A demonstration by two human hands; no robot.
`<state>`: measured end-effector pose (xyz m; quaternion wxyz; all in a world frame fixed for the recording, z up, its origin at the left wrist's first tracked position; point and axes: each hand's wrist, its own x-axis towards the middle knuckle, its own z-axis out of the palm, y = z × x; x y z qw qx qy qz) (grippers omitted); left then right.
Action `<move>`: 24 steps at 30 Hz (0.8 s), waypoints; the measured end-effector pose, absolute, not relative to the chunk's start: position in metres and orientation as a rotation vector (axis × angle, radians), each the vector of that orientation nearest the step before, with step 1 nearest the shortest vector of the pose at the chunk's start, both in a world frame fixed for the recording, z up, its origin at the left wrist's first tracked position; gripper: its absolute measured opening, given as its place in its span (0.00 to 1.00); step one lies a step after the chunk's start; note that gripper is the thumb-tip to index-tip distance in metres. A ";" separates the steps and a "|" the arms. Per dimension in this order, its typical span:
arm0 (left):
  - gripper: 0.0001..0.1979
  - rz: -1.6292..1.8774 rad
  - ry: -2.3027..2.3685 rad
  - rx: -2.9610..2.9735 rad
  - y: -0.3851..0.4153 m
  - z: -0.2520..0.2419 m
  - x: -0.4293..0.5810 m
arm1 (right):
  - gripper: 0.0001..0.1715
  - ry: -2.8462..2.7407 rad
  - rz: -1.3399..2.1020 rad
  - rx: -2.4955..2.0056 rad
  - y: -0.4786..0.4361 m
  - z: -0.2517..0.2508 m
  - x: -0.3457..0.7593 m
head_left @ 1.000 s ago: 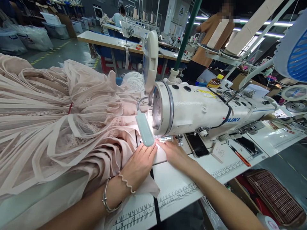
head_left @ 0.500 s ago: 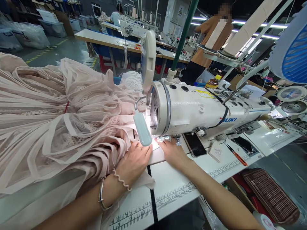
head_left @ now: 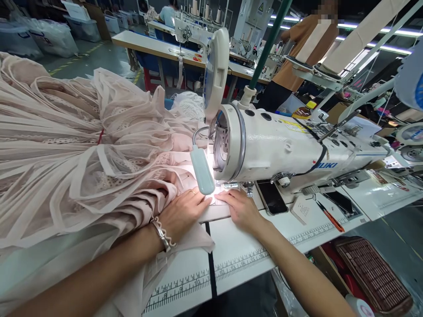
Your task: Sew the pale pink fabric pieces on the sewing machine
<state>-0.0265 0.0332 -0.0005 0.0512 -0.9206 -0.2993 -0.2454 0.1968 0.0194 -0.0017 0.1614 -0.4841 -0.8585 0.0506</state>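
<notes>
My left hand point(head_left: 185, 208) lies with its fingers stretched over the pale pink fabric point(head_left: 190, 160), just below the grey-green lamp head point(head_left: 202, 171). My right hand point(head_left: 243, 209) rests on the sewing table, its fingers reaching left to the lit spot under the head of the white sewing machine point(head_left: 264, 145). Its fingertips touch the fabric edge there. The needle and presser foot are mostly hidden behind the lamp. A large gathered bundle of the same sheer, lace-trimmed fabric point(head_left: 76, 114) spreads to the left of the machine, and a corner hangs below my left wrist.
On the table to the right lie a phone point(head_left: 272, 198), a paper pad point(head_left: 300, 208) and orange-handled tweezers point(head_left: 330, 216). A printed ruler point(head_left: 238, 266) runs along the front edge. A person in a brown top point(head_left: 306, 48) stands beyond the machine.
The view has shifted, so the machine sits further right. My left hand has flattened slightly and moved a little left on the fabric; my right hand stays by the presser foot.
</notes>
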 end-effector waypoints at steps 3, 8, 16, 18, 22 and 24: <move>0.13 -0.694 -0.936 -2.825 0.034 -0.001 -0.028 | 0.25 -2.386 0.138 -1.362 0.019 -0.001 0.197; 0.13 -0.683 -0.856 -2.884 0.038 -0.002 -0.030 | 0.23 -2.343 0.161 -1.335 0.018 -0.001 0.198; 0.19 -0.696 -0.817 -2.742 0.030 -0.002 -0.023 | 0.22 -2.345 0.159 -1.238 0.019 -0.001 0.198; 0.17 -0.729 -0.800 -2.746 0.029 -0.002 -0.021 | 0.22 -2.328 0.173 -1.217 0.019 0.000 0.198; 0.16 -0.760 -0.775 -2.793 0.028 -0.001 -0.022 | 0.22 -2.360 0.227 -1.144 0.018 0.004 0.198; 0.15 -0.759 -0.825 -2.824 0.028 -0.001 -0.023 | 0.21 -2.418 0.246 -1.134 0.018 0.007 0.198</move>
